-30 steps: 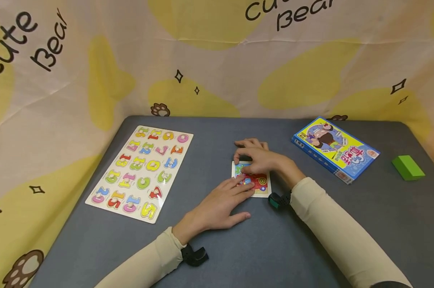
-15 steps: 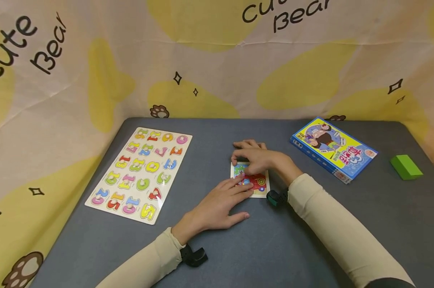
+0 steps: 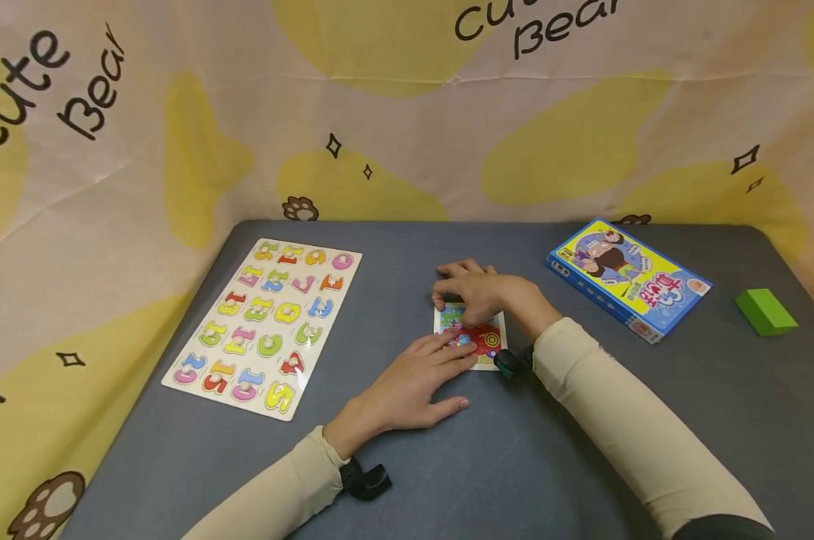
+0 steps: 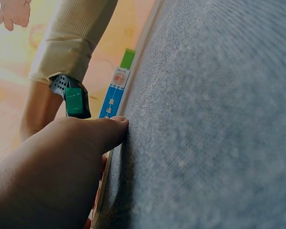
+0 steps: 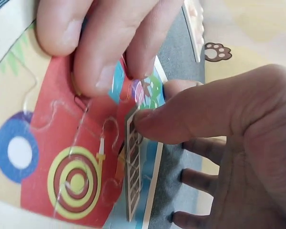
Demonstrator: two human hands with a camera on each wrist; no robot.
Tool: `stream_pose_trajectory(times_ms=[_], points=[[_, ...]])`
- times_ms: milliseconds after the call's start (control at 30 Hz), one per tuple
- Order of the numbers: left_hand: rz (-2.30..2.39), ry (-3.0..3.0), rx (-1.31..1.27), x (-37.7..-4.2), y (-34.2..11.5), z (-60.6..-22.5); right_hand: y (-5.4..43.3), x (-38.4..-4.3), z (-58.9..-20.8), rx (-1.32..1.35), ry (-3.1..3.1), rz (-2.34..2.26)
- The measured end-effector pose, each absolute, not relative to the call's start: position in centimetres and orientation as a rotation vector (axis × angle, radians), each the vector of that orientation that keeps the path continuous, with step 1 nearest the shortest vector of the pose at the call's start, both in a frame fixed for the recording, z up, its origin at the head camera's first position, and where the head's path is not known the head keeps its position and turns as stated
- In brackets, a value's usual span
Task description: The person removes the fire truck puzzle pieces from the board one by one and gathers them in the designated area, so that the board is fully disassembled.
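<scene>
A small jigsaw puzzle showing a red fire engine lies flat under both hands. My left hand rests across its lower left, fingers straight and pressing on the picture, thumb spread on the table. The right hand comes over the top edge with bent thumb and index finger. In the right wrist view, a puzzle piece with a ladder printed on it stands a little raised along one side. The right thumb bears on the piece's end while the index finger lies beyond the board's edge, partly hidden.
A white number board with coloured knobbed pieces lies to the left. At the back right are a blue and yellow box and a green block. A printed cloth hangs behind the grey table.
The right thumb has shifted slightly rightward over the puzzle, and the right wrist has turned and moved a little left. The left hand stays put.
</scene>
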State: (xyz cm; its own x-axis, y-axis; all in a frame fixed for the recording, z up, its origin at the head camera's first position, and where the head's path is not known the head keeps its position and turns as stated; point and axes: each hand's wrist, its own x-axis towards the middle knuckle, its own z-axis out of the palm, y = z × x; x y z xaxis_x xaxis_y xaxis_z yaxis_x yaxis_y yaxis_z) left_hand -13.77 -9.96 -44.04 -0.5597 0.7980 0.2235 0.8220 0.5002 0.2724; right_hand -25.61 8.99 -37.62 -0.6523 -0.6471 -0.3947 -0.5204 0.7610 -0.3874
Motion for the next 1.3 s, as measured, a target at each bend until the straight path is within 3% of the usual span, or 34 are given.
stream_pose_trajectory(times_ms=[467, 900, 1300], points=[[-0.520, -2.665, -1.444, -13.7, -9.9, -44.0, 8.5, -25.7, -37.0, -0.870, 2.420, -0.263], [-0.477, -2.687, -1.433, -13.7, -10.0, -43.9, 11.8, -25.7, -39.9, -0.977, 2.409, -0.772], [-0.502, -2.678, -1.437, -13.8, -9.9, -43.9, 11.8, -25.0, -40.7, -0.977, 2.496, -0.808]])
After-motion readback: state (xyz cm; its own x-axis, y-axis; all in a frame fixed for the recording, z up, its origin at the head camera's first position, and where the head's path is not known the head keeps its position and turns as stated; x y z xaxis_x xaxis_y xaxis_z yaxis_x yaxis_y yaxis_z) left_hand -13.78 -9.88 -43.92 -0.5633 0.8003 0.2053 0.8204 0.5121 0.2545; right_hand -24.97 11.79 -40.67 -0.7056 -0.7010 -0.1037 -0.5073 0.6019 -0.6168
